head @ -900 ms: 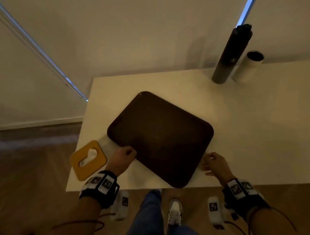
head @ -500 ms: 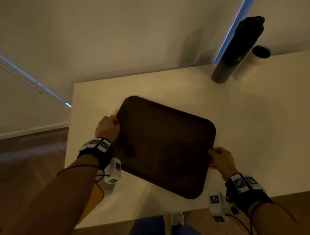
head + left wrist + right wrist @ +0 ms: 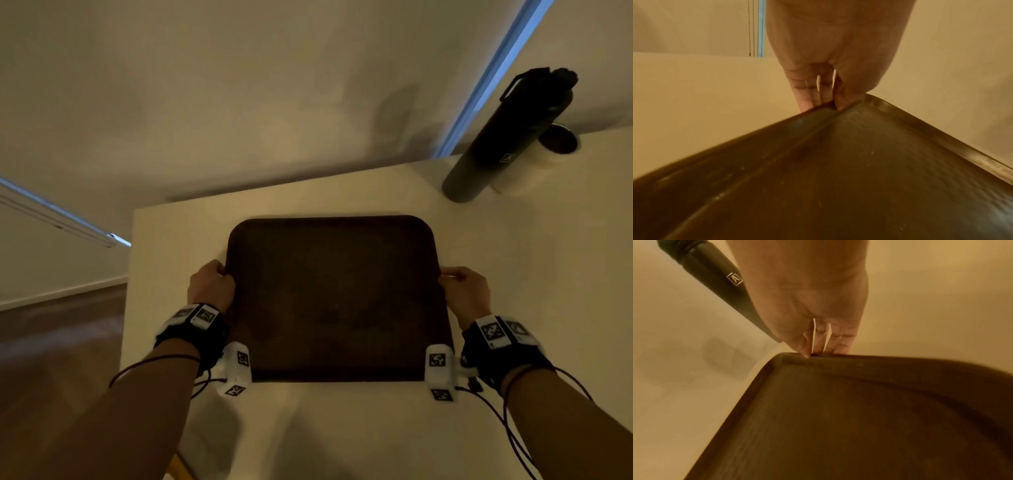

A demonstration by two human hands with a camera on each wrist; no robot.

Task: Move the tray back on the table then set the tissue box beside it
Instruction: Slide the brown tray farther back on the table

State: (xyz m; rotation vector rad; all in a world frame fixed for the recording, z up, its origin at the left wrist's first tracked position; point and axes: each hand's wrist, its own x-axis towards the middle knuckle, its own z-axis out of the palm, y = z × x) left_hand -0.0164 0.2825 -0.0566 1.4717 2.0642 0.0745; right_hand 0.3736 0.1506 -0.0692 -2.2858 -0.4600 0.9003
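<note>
A dark brown tray (image 3: 335, 294) lies squarely on the pale table (image 3: 513, 274), its long edges running left to right. My left hand (image 3: 212, 284) grips the tray's left rim, thumb on top and fingers under, as the left wrist view shows at the rim (image 3: 818, 107). My right hand (image 3: 462, 287) pinches the right rim (image 3: 818, 356) the same way. The tray (image 3: 838, 178) fills the lower part of both wrist views (image 3: 859, 418). No tissue box is in view.
A tall black bottle (image 3: 503, 137) and a white cup (image 3: 534, 161) stand at the table's back right, also the bottle (image 3: 715, 280) in the right wrist view. A wall with blinds runs behind the table. An orange edge (image 3: 178, 466) shows at the table's front left corner.
The tray has turned from a diagonal lie to square with the table and moved back from the front edge. Both hands slid along its rims to the left and right sides.
</note>
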